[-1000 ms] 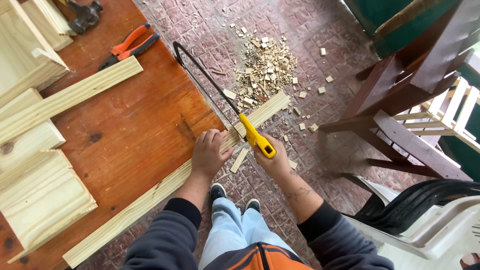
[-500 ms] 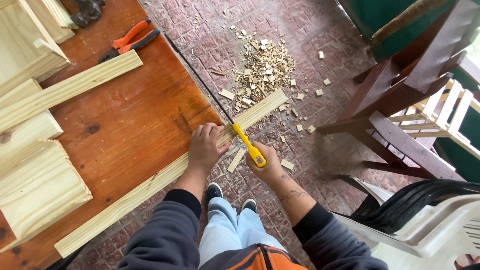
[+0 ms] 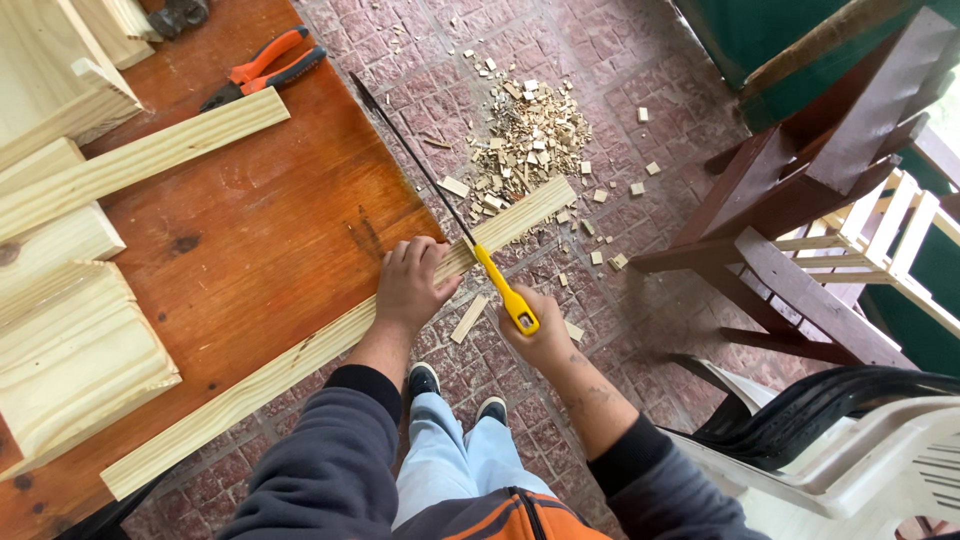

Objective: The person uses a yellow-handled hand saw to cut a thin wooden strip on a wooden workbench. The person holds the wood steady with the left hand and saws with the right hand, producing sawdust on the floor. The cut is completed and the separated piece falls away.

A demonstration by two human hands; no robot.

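The long pine strip [image 3: 300, 365] lies along the surface [image 3: 260, 230] edge, its end overhanging. The left hand [image 3: 410, 285] presses flat on it beside the saw [image 3: 450, 215]; the right hand [image 3: 540, 340] is closed around the yellow handle. Steady strokes and firm pressure near the blade should keep the cut square.

the left hand [image 3: 408, 285] covers part of the strip [image 3: 330, 345]. the right hand [image 3: 545, 340] hides the end of the saw handle [image 3: 505, 290]. the blocks [image 3: 70, 340] run off the left edge; the dark tool [image 3: 178, 14] at the top is cut off, perhaps a clamp.
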